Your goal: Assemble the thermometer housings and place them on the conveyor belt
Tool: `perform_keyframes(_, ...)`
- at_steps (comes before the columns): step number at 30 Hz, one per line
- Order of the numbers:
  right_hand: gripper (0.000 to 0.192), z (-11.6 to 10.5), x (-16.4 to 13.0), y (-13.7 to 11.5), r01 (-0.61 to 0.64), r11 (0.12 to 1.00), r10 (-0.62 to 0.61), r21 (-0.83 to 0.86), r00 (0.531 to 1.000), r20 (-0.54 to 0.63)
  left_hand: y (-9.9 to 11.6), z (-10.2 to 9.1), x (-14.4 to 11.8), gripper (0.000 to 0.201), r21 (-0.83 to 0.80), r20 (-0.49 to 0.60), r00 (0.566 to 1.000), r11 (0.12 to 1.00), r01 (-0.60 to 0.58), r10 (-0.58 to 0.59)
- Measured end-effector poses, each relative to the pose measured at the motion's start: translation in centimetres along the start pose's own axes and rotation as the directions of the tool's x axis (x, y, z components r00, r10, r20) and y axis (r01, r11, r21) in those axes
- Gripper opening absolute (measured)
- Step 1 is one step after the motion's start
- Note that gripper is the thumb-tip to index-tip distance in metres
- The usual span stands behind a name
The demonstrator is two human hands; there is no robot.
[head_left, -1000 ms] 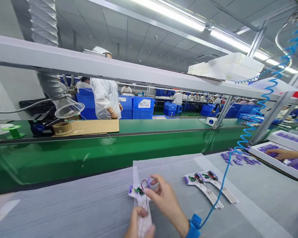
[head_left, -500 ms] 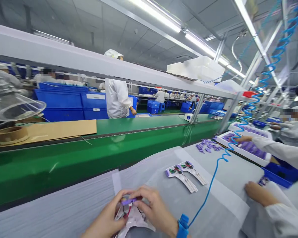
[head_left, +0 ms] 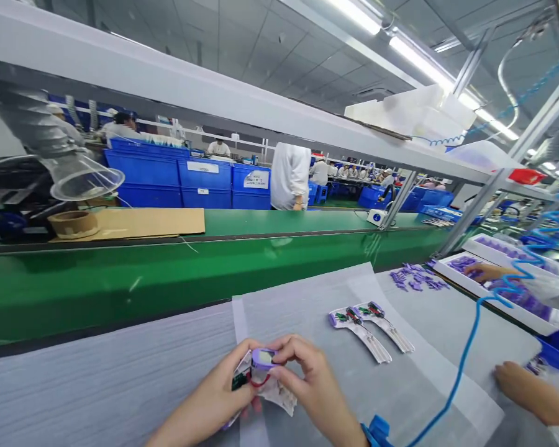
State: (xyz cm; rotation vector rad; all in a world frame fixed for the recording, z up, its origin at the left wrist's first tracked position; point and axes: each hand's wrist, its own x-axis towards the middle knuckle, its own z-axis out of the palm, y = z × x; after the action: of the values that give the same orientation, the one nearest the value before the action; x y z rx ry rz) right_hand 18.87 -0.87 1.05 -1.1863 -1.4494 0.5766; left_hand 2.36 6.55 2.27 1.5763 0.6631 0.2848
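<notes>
Low in the head view, my left hand [head_left: 214, 397] and my right hand [head_left: 310, 385] both grip one small assembly [head_left: 261, 372]: a white part with a purple cap, a green board and a red wire. My right fingertips pinch the purple cap at its top. A blue wrist strap [head_left: 376, 431] sits on my right wrist, and its coiled blue cord [head_left: 466, 347] runs up to the right. Two finished assemblies [head_left: 368, 323] lie side by side on the grey foam sheet [head_left: 121, 385], right of my hands.
A green conveyor belt [head_left: 214, 261] runs across beyond the bench, carrying cardboard [head_left: 144, 222] and a tape roll [head_left: 73, 223]. Loose purple parts [head_left: 414, 278] and white trays [head_left: 503, 279] sit at right, where a co-worker's hands [head_left: 522, 385] work. Blue bins [head_left: 181, 183] and a person in white [head_left: 289, 177] stand behind.
The camera swung back a little to the left. My hands turned the assembly so its purple cap faces up, and the person in white behind the belt walked to the right.
</notes>
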Motion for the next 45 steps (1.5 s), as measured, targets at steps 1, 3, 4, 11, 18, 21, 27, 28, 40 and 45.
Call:
perform_keyframes(1,0.010,0.0,-0.1,0.0,0.032,0.999,-0.032,-0.020,0.999,-0.002,0.4,-0.1,-0.3,0.031,0.020,0.007,1.000,1.000,-0.009,0.009)
perform_keyframes(3,0.012,-0.3,-0.3,-0.2,0.123,0.989,-0.123,-0.086,0.992,0.004,1.2,0.0,-0.9,0.024,0.060,-0.035,0.997,0.995,-0.073,0.075)
perform_keyframes(4,0.013,-0.4,-0.4,-0.4,0.163,0.979,-0.164,-0.122,0.986,0.005,1.4,0.1,-1.1,0.019,0.093,-0.077,0.988,0.988,-0.124,0.131)
perform_keyframes(11,0.031,-0.9,-0.5,-2.1,0.283,0.925,-0.270,-0.253,0.959,0.083,0.9,1.2,-1.2,0.029,0.298,-0.190,0.914,0.908,-0.294,0.358)
perform_keyframes(18,0.029,-0.6,-1.0,-1.5,0.362,0.884,-0.381,-0.297,0.925,-0.008,0.4,2.1,-0.9,0.022,0.221,-0.250,0.879,0.908,-0.356,0.405)
perform_keyframes(21,0.021,-0.7,-1.0,-1.6,0.371,0.879,-0.398,-0.299,0.917,-0.032,0.4,2.3,-0.9,0.021,0.179,-0.241,0.891,0.920,-0.349,0.385)
perform_keyframes(27,0.026,-0.9,-0.8,-1.4,0.349,0.892,-0.366,-0.287,0.930,-0.008,0.0,2.3,-0.6,0.023,0.151,-0.248,0.890,0.923,-0.355,0.383)
perform_keyframes(28,0.028,-0.9,-0.8,-1.3,0.354,0.891,-0.369,-0.286,0.929,0.000,-0.1,2.3,-0.5,0.024,0.158,-0.257,0.886,0.921,-0.357,0.387)
perform_keyframes(40,0.007,-1.4,0.4,-2.4,0.182,0.977,-0.185,-0.108,0.983,-0.018,-0.4,1.7,-0.6,0.026,0.352,-0.262,0.833,0.852,-0.387,0.486)
perform_keyframes(45,0.010,-1.4,1.2,-3.1,0.137,0.979,-0.126,-0.154,0.989,0.079,-0.6,1.6,-0.8,0.025,0.390,-0.242,0.833,0.836,-0.386,0.497)
